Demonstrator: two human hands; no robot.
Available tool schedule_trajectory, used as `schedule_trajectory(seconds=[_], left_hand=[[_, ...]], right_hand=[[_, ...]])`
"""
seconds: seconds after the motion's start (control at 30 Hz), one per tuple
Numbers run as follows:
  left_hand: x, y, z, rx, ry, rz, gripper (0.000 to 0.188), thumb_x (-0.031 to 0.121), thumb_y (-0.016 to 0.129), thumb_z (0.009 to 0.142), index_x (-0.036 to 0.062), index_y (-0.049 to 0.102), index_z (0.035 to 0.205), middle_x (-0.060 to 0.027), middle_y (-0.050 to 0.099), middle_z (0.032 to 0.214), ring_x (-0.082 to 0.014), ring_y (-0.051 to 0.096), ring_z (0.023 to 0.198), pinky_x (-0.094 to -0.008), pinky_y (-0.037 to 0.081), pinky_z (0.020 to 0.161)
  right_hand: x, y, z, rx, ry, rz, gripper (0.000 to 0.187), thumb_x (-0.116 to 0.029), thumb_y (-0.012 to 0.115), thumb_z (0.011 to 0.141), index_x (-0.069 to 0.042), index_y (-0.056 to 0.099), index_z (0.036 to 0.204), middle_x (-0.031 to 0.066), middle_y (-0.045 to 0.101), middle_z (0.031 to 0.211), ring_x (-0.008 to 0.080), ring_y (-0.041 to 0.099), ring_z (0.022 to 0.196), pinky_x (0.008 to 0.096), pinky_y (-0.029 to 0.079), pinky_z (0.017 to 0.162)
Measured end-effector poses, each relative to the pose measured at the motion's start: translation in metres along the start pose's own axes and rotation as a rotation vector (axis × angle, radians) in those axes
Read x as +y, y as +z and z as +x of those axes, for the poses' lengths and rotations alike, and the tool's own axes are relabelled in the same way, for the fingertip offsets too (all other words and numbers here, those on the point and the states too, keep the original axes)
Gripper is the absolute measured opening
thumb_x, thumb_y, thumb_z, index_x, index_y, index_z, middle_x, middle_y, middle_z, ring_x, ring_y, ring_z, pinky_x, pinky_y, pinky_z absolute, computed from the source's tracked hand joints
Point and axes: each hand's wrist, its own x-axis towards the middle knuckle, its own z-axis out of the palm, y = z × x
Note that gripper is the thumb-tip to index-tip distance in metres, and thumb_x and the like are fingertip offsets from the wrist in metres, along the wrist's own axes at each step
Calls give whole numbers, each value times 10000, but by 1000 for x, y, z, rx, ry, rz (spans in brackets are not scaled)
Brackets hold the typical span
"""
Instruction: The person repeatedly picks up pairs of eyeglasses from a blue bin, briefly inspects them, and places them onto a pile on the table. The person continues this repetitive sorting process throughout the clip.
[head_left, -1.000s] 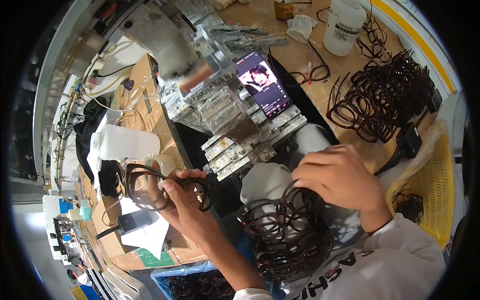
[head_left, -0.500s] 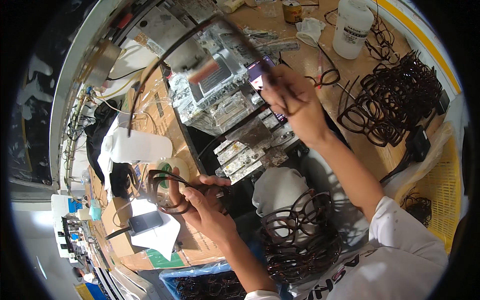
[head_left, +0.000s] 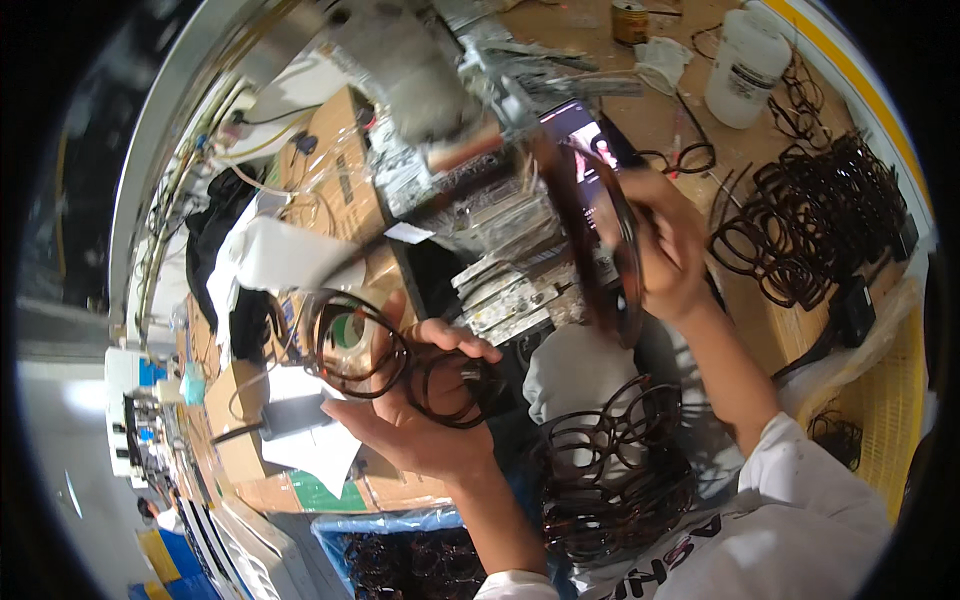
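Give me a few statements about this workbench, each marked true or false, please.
1. The left hand holds dark eyeglass frames. True.
2. The right hand is empty. False: it holds a blurred dark frame.
3. The phone has its screen lit. True.
4. The basket at the right is blue. False: it is yellow.
5. A white bottle lies farther off than the big pile of frames on the right. True.

Specs (head_left: 583, 240) in R hand (head_left: 665, 245) blurred; phone (head_left: 588, 138) partly hidden; blue-lined bin (head_left: 385, 522) cut off, btm edge.
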Motion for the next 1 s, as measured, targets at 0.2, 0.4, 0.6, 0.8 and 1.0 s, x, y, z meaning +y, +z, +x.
schedule_trajectory(seconds=[0.2, 0.4, 0.6, 0.8, 1.0], left_hand=[[-3, 27, -14, -148, 103, 370, 683, 274, 573, 808, -30, 261, 1334, -177, 579, 891, -230, 582, 795, -348, 481, 703], [-1, 29, -17, -147, 153, 368, 541, 79, 534, 886, -45, 245, 1326, -156, 590, 827, -241, 612, 779, -385, 491, 776], [0, 10, -8, 50, 84, 451, 492, 72, 519, 887, -21, 288, 1312, -129, 561, 820, -219, 593, 696, -319, 496, 650], [-8, 3, -7, 135, 82, 409, 494, 52, 528, 876, -12, 306, 1313, -131, 562, 828, -196, 576, 685, -301, 474, 639], [-14, -2, -4, 115, 129, 526, 523, 58, 543, 860, -20, 309, 1321, -134, 559, 798, -182, 558, 660, -284, 449, 642]], right_hand=[[-42, 4, -28, -198, -198, -390, 137, -26, 630, 757, -2, 609, 891, 91, 600, 713, 196, 579, 515, 293, 444, 460], [-76, -39, -43, -529, 340, -447, 172, -142, 676, 767, -13, 618, 865, 99, 607, 933, 224, 615, 793, 318, 477, 658], [-92, -58, -67, -753, 525, -652, 206, -277, 653, 786, -79, 597, 789, 34, 597, 841, 270, 589, 703, 378, 439, 600], [-96, -63, -68, -888, 685, -642, 201, -254, 610, 828, -81, 541, 905, 57, 589, 814, 328, 575, 765, 413, 396, 705], [-110, -66, -42, -590, 431, -535, 153, -199, 619, 816, -48, 636, 840, 84, 605, 782, 257, 580, 661, 350, 435, 572]])
